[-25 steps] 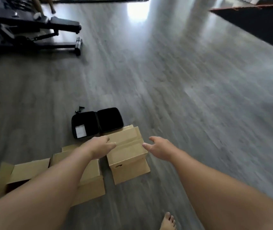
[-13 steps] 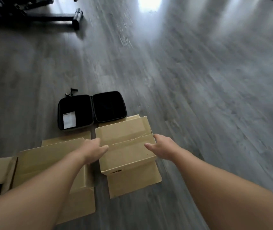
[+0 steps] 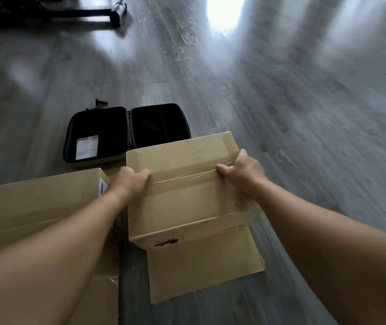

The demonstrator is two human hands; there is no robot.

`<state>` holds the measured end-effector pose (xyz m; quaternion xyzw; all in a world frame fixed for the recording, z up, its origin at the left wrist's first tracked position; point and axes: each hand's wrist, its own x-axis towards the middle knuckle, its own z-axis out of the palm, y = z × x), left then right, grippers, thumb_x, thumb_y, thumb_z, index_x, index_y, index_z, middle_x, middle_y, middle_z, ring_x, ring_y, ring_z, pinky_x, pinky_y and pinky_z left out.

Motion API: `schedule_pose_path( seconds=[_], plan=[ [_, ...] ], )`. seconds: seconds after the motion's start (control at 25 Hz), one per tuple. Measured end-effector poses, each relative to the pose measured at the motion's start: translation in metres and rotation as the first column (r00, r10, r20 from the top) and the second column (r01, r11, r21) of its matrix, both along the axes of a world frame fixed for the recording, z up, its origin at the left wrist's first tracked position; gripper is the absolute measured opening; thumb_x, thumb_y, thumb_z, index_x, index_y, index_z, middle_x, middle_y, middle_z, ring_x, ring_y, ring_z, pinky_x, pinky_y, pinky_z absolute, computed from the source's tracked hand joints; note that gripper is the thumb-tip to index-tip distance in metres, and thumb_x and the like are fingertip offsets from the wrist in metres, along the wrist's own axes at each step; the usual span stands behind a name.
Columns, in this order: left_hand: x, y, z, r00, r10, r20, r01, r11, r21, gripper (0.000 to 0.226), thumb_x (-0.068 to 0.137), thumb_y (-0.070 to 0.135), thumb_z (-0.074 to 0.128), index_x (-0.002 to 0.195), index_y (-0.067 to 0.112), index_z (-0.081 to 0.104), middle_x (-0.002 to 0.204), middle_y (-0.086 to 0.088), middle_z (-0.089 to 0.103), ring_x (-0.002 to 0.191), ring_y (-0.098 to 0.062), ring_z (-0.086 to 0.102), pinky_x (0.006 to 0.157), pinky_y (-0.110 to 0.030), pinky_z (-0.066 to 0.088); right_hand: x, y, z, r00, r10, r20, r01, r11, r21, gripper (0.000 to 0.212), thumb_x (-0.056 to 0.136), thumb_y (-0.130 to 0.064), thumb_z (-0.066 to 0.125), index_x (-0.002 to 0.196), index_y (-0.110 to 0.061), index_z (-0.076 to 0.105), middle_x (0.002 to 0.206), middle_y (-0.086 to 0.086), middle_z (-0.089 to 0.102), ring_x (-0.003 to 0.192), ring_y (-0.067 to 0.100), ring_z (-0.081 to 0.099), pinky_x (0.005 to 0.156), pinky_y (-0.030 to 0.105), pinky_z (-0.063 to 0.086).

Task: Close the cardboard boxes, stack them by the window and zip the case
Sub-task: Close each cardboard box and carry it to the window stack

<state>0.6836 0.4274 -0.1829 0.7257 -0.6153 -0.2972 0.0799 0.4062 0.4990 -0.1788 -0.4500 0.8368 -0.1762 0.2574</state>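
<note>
A small cardboard box [image 3: 187, 200] stands on the floor in front of me, its top flaps folded shut with a taped seam, one flap hanging down at the near side. My left hand [image 3: 130, 180] grips its left edge at the seam, fingers curled on top. My right hand [image 3: 240, 168] grips the right edge in the same way. A larger cardboard box [image 3: 37, 202] sits to the left, partly under my left forearm. A black zip case [image 3: 126, 131] lies wide open flat behind the boxes, a white card in its left half.
Grey wood-look floor [image 3: 304, 113] stretches ahead and to the right, with a bright window reflection at the top. The black base of an exercise machine [image 3: 93, 12] lies at the top left.
Both hands have come down from hovering beside the small box and now grip its two sides. The view has moved closer and lower over the boxes.
</note>
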Motion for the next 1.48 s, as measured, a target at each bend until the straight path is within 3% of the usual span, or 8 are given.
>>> schedule_pose_path(
  seconds=[0.2, 0.36, 0.8, 0.96, 1.04, 1.12, 1.28, 1.48],
  plan=[
    [-0.005, 0.004, 0.011, 0.997, -0.047, -0.058, 0.046, 0.999, -0.019, 0.046, 0.087, 0.053, 0.058, 0.099, 0.008, 0.058, 0.101, -0.011, 0.062, 0.086, -0.029, 0.058, 0.070, -0.037, 0.047, -0.012, 0.018, 0.012, 0.991, -0.096, 0.096, 0.104, 0.991, -0.084, 0.048, 0.076, -0.054, 0.078, 0.092, -0.016, 0.052, 0.091, 0.001, 0.058, 0.086, 0.021, 0.058, 0.057, 0.032, 0.039],
    [-0.032, 0.013, 0.026, 0.987, -0.158, -0.024, 0.157, 0.986, -0.064, 0.045, 0.088, 0.055, 0.061, 0.091, 0.011, 0.055, 0.100, -0.009, 0.059, 0.090, -0.029, 0.056, 0.070, -0.034, 0.040, -0.034, 0.043, 0.030, 0.978, -0.175, 0.116, 0.185, 0.980, -0.080, 0.051, 0.071, -0.050, 0.082, 0.093, -0.016, 0.052, 0.092, 0.003, 0.057, 0.078, 0.018, 0.055, 0.047, 0.028, 0.044],
    [-0.117, 0.018, 0.073, 0.936, -0.244, -0.252, 0.174, 0.947, -0.270, 0.053, 0.081, 0.052, 0.073, 0.106, 0.012, 0.051, 0.103, -0.003, 0.058, 0.091, -0.023, 0.055, 0.076, -0.032, 0.043, -0.100, 0.097, 0.083, 0.939, -0.334, 0.082, 0.342, 0.888, -0.308, 0.071, 0.070, -0.048, 0.086, 0.116, -0.012, 0.048, 0.110, 0.005, 0.059, 0.101, 0.026, 0.058, 0.085, 0.041, 0.051],
    [-0.129, 0.024, 0.084, 0.875, -0.288, -0.390, 0.159, 0.930, -0.330, 0.061, 0.077, 0.045, 0.079, 0.121, 0.019, 0.046, 0.107, 0.004, 0.061, 0.101, -0.021, 0.062, 0.088, -0.039, 0.054, -0.113, 0.112, 0.088, 0.933, -0.340, 0.117, 0.356, 0.832, -0.424, 0.062, 0.073, -0.032, 0.083, 0.113, -0.015, 0.037, 0.098, 0.000, 0.056, 0.093, 0.027, 0.062, 0.072, 0.043, 0.054],
    [-0.132, 0.026, 0.087, 0.852, -0.284, -0.441, 0.152, 0.938, -0.311, 0.063, 0.068, 0.047, 0.083, 0.114, 0.023, 0.046, 0.105, 0.006, 0.063, 0.099, -0.019, 0.064, 0.083, -0.043, 0.057, -0.118, 0.118, 0.090, 0.950, -0.300, 0.086, 0.306, 0.841, -0.447, 0.072, 0.074, -0.031, 0.079, 0.127, -0.018, 0.032, 0.099, -0.007, 0.055, 0.095, 0.026, 0.063, 0.068, 0.038, 0.050],
    [-0.134, 0.027, 0.093, 0.808, -0.224, -0.545, 0.118, 0.967, -0.224, 0.070, 0.058, 0.064, 0.081, 0.106, 0.026, 0.047, 0.104, 0.004, 0.065, 0.093, -0.018, 0.067, 0.072, -0.043, 0.060, -0.124, 0.122, 0.094, 0.960, -0.251, 0.125, 0.280, 0.856, -0.435, 0.092, 0.077, -0.049, 0.077, 0.147, -0.035, 0.018, 0.116, -0.010, 0.051, 0.104, 0.022, 0.057, 0.084, 0.038, 0.051],
    [-0.141, 0.029, 0.101, 0.807, -0.091, -0.583, 0.057, 0.995, -0.078, 0.096, 0.058, 0.095, 0.050, 0.120, 0.022, 0.049, 0.117, -0.004, 0.058, 0.105, -0.028, 0.062, 0.087, -0.055, 0.055, -0.133, 0.122, 0.104, 0.930, -0.303, 0.210, 0.363, 0.852, -0.377, 0.069, 0.082, -0.081, 0.051, 0.133, -0.040, 0.030, 0.124, 0.001, 0.056, 0.108, 0.031, 0.059, 0.089, 0.053, 0.055],
    [-0.153, 0.036, 0.115, 0.790, -0.104, -0.604, 0.006, 0.987, -0.162, 0.065, 0.066, 0.076, 0.049, 0.101, 0.022, 0.052, 0.108, -0.007, 0.059, 0.098, -0.030, 0.060, 0.087, -0.052, 0.055, -0.136, 0.120, 0.108, 0.923, -0.360, 0.135, 0.375, 0.763, -0.527, 0.049, 0.095, -0.066, 0.047, 0.115, -0.023, 0.033, 0.095, -0.002, 0.056, 0.085, 0.023, 0.060, 0.079, 0.048, 0.055]
  ],
)
